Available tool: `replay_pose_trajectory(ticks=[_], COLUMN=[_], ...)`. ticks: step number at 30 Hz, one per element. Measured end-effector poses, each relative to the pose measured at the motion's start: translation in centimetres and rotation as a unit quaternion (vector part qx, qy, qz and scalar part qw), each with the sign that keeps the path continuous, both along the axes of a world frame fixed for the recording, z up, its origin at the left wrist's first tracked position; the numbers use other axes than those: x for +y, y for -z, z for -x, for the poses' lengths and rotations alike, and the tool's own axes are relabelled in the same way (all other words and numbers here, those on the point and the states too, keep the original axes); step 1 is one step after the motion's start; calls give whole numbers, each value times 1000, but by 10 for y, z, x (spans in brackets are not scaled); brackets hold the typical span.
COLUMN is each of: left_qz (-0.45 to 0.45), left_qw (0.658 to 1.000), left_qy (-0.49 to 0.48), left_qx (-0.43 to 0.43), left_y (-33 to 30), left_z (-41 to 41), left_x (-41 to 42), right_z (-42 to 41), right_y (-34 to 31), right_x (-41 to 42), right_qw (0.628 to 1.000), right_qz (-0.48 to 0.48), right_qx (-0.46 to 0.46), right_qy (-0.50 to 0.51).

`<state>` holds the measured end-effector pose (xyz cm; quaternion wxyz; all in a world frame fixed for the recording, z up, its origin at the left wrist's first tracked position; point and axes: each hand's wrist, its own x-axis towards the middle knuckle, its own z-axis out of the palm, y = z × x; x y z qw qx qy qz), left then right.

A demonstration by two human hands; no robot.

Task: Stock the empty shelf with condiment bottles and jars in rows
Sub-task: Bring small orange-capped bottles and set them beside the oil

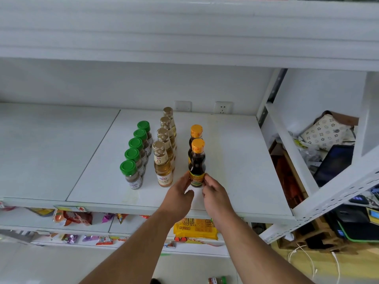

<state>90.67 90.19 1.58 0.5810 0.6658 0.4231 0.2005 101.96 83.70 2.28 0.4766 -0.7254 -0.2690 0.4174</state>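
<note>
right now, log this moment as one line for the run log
stage: third row | left hand + right hand: fingers on front dark sauce bottle | shelf: five green-cap jars, four pale bottles, two dark

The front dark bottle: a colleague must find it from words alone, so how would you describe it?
On the white middle shelf stand three rows running front to back: green-capped jars, pale gold-capped bottles, then two dark bottles. It is the front dark bottle in the rightmost row, orange-capped, the only one with the left hand and right hand on its base.
</note>
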Motion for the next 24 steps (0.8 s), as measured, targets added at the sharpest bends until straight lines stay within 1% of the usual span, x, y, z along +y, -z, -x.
replay_pose_trajectory(ticks=[18,24], left_qz=[-2,19], left_qw=[1000,998], left_qy=[4,-48], left_qx=[18,37], left_y=[10,10], left_z=[-3,5], left_x=[8,-4], right_z=[-3,-2], right_y=[4,0], right_x=[4,-8], right_qw=[1000,1000], right_qz=[17,16], right_qx=[3,-13], right_qy=[-8,-17])
